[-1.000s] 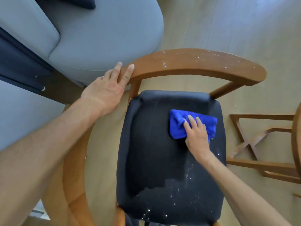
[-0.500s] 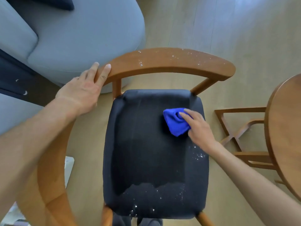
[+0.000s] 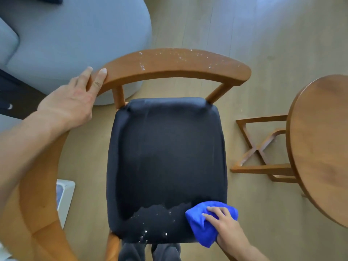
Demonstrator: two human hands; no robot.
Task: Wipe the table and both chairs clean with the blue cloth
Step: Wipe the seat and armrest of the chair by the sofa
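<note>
A pale wood-plank floor (image 3: 254, 31) fills the room, its boards running away from the camera and lit by soft, even daylight that leaves a faint sheen toward the upper right. In the upper left stands a light grey-blue upholstered sofa (image 3: 79, 40) with a rounded end; a plump cushion edge shows at its far left. Below the sofa, along the left edge, lies a strip of dark shadowed floor or rug (image 3: 17, 95). Lower left, a white flat box-like object (image 3: 65, 200) rests on the floor, partly hidden; what it is cannot be told. No walls or windows come into view.
</note>
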